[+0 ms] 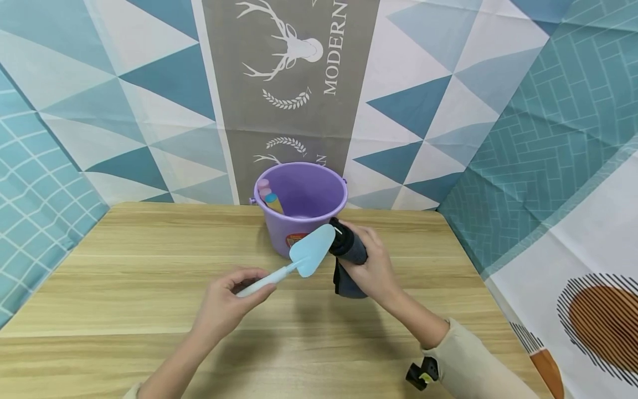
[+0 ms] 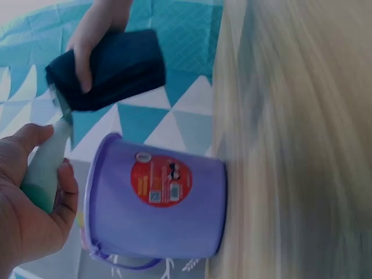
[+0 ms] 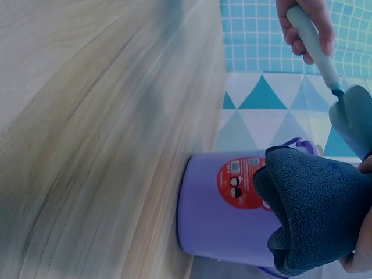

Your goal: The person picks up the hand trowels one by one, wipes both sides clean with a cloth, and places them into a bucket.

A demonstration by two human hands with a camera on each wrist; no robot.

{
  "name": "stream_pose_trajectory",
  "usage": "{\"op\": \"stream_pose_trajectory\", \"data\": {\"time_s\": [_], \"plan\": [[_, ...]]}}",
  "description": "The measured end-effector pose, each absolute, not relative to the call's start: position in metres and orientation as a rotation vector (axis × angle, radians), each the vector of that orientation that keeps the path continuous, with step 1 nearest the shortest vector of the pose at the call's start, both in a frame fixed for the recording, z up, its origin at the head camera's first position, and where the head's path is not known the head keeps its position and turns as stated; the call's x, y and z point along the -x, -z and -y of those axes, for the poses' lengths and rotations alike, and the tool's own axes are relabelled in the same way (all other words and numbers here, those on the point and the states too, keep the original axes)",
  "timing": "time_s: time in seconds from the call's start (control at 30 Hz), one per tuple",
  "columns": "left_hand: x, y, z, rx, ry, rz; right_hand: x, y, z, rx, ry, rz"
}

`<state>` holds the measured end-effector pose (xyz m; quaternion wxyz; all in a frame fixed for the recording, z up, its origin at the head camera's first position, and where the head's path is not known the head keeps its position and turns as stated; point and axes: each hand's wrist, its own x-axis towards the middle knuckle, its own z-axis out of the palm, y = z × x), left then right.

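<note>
My left hand [image 1: 224, 305] holds a small light blue trowel [image 1: 314, 249] by its pale handle, the blade pointing up and to the right. A folded dark blue-grey towel [image 1: 351, 282] is gripped in my right hand [image 1: 375, 266], above the table. In the head view the blade tip overlaps the towel's black upper end. In the right wrist view the towel [image 3: 319, 209] looks fluffy and doubled over. Just behind both hands stands a purple bucket [image 1: 280, 233], upright, with a red label [image 2: 161, 180] on its front.
Inside the bucket, against its left wall, lean a pink item [image 1: 264, 189] and a yellow item with a blue top [image 1: 274, 203]. The wooden table [image 1: 124, 277] meets patterned cloth walls [image 1: 164, 88] at the back and sides. A black device [image 1: 422, 373] hangs at the right sleeve.
</note>
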<state>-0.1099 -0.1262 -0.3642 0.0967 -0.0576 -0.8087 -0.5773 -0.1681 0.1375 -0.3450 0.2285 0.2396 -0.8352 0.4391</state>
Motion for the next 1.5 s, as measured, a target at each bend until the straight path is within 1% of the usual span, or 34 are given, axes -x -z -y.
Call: {"op": "stream_pose_trajectory", "data": {"time_s": [0.17,0.3,0.63,0.73,0.9,1.0,1.2,1.5], "plan": [[0.111,0.363,0.117,0.204,1.774,2.334,0.168,0.348,-0.127,-0.66,-1.275,2.215],[0.112,0.362,0.113,0.217,1.805,2.272,0.165,0.35,-0.12,-0.714,-1.246,2.165],[0.113,0.36,0.11,0.084,1.799,2.16,0.158,0.354,-0.112,-0.884,-1.154,2.125],[0.112,0.361,0.112,0.088,1.789,2.144,0.162,0.352,-0.115,-0.859,-1.216,2.086],[0.111,0.365,0.114,0.136,1.789,2.131,0.169,0.346,-0.121,-0.717,-1.292,2.028],[0.11,0.368,0.114,0.162,1.797,2.136,0.171,0.343,-0.122,-0.678,-1.308,2.022],[0.109,0.371,0.11,0.208,1.825,2.17,0.167,0.344,-0.12,-0.695,-1.308,2.019],[0.112,0.368,0.104,0.159,1.851,2.126,0.158,0.344,-0.113,-0.765,-1.346,1.994]]}}
